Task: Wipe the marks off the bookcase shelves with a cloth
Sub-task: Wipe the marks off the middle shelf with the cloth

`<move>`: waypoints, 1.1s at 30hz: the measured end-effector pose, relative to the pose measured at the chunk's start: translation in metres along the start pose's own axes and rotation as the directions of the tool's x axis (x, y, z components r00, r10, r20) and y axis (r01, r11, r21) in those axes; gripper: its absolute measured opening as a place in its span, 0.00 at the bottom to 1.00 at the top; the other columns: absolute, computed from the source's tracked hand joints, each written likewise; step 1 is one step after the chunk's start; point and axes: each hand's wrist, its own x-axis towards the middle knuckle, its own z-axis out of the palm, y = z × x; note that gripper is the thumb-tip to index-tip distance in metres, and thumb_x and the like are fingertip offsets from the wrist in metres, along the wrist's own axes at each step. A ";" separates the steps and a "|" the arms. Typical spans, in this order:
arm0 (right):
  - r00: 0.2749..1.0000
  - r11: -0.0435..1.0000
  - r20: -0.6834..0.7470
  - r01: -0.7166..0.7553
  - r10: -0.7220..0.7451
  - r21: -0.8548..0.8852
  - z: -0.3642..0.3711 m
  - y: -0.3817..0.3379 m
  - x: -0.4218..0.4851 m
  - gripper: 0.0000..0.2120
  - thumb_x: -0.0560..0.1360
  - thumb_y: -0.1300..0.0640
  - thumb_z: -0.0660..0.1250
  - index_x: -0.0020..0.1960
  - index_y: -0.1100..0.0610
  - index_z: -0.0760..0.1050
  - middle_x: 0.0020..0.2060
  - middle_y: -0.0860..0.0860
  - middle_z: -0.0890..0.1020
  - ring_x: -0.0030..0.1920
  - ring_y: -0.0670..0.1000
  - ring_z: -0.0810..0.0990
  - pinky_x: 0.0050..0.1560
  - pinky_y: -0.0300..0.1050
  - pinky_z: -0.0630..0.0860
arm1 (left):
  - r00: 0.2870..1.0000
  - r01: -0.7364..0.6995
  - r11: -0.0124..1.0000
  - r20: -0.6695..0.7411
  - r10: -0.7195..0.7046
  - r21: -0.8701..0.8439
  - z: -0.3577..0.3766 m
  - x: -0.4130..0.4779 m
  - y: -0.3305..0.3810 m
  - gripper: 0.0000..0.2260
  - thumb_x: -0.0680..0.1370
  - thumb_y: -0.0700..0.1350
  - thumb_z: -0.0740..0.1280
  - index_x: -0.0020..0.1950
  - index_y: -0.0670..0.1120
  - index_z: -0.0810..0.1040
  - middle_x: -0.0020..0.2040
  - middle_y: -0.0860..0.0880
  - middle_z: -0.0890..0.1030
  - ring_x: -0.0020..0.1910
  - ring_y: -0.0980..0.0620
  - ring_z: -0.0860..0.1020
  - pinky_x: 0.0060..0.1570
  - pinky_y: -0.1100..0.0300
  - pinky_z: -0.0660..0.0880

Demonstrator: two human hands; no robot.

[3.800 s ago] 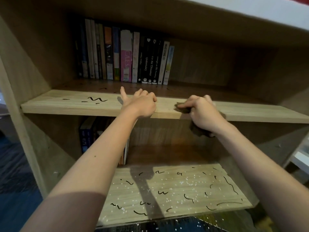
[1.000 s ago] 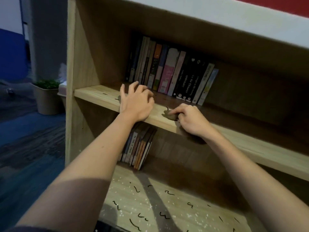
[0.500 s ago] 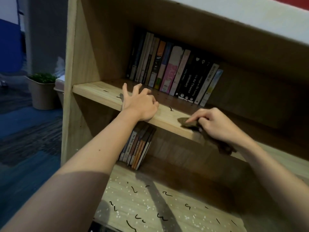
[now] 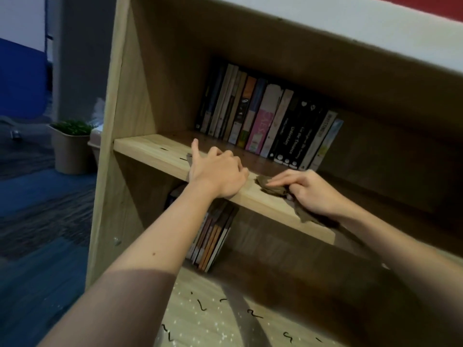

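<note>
While your right grip (image 4: 309, 190) clutches the cloth (image 4: 271, 187), forefinger flat along it, pressing it to the shelf (image 4: 140, 146) near the front edge, your left grip (image 4: 218, 175) rests just beside it, fingers loosely bent, holding nothing. Two short marks (image 4: 164, 149) lie further left along the shelf, past that left grip, which sits between them and the cloth. By the look of it, the next wipe must run leftward along the shelf, so the left grip wants shifting.
</note>
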 end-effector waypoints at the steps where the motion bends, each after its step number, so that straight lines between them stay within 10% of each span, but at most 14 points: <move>1: 0.999 0.998 0.022 -0.040 0.041 -0.044 0.000 0.002 0.012 0.22 0.76 0.71 0.52 0.58 0.55 0.79 0.59 0.48 0.77 0.54 0.46 0.77 0.56 0.35 0.71 | 1.000 0.003 1.000 0.003 -0.003 -0.010 -0.001 0.000 0.000 0.20 0.80 0.55 0.48 0.62 0.53 0.75 0.65 0.53 0.72 0.69 0.49 0.63 0.68 0.36 0.38; 6: 0.978 0.974 0.043 -0.197 0.202 -0.111 0.024 0.007 0.063 0.24 0.75 0.70 0.50 0.63 0.53 0.75 0.60 0.56 0.78 0.53 0.56 0.78 0.53 0.48 0.77 | 0.999 0.026 1.000 0.030 -0.026 -0.007 -0.001 -0.003 -0.001 0.19 0.80 0.54 0.48 0.61 0.53 0.75 0.63 0.53 0.72 0.69 0.49 0.63 0.68 0.36 0.36; 12: 0.994 0.993 0.029 0.099 -0.101 0.058 0.005 -0.020 -0.032 0.23 0.74 0.70 0.54 0.54 0.48 0.80 0.57 0.44 0.79 0.58 0.46 0.73 0.62 0.38 0.66 | 0.999 0.030 0.999 0.028 -0.030 -0.018 0.001 0.000 -0.002 0.19 0.80 0.53 0.48 0.61 0.54 0.75 0.64 0.53 0.72 0.69 0.49 0.62 0.67 0.36 0.35; 17: 0.996 0.942 -0.033 0.085 -0.079 0.324 -0.020 -0.014 -0.062 0.19 0.74 0.65 0.54 0.48 0.51 0.82 0.50 0.45 0.81 0.50 0.44 0.77 0.51 0.34 0.72 | 1.000 0.028 0.999 0.011 -0.028 -0.037 0.002 0.001 -0.003 0.17 0.79 0.54 0.49 0.60 0.55 0.74 0.64 0.54 0.72 0.70 0.50 0.62 0.68 0.37 0.37; 21: 0.981 0.975 -0.081 -0.162 0.176 0.151 0.000 0.009 0.003 0.19 0.79 0.63 0.51 0.58 0.51 0.77 0.44 0.50 0.81 0.33 0.45 0.76 0.31 0.33 0.71 | 1.000 0.024 0.999 0.017 -0.023 -0.039 -0.002 -0.005 -0.002 0.15 0.79 0.54 0.51 0.58 0.57 0.75 0.65 0.55 0.72 0.70 0.51 0.62 0.69 0.38 0.38; 27: 0.994 0.993 -0.050 -0.094 0.098 0.073 0.020 -0.024 0.004 0.22 0.78 0.63 0.49 0.55 0.52 0.80 0.61 0.51 0.77 0.60 0.51 0.74 0.61 0.46 0.70 | 0.999 0.030 0.999 -0.023 -0.031 -0.039 -0.002 -0.005 0.009 0.16 0.79 0.53 0.52 0.60 0.55 0.75 0.65 0.54 0.73 0.69 0.52 0.63 0.70 0.41 0.41; 33: 0.995 0.996 -0.100 0.016 -0.008 0.083 0.016 -0.036 -0.048 0.20 0.79 0.62 0.50 0.53 0.50 0.80 0.54 0.46 0.78 0.51 0.46 0.69 0.51 0.39 0.65 | 0.996 0.033 0.993 -0.076 -0.042 -0.110 -0.002 -0.010 0.005 0.16 0.80 0.51 0.51 0.58 0.57 0.76 0.63 0.54 0.74 0.68 0.53 0.63 0.71 0.44 0.42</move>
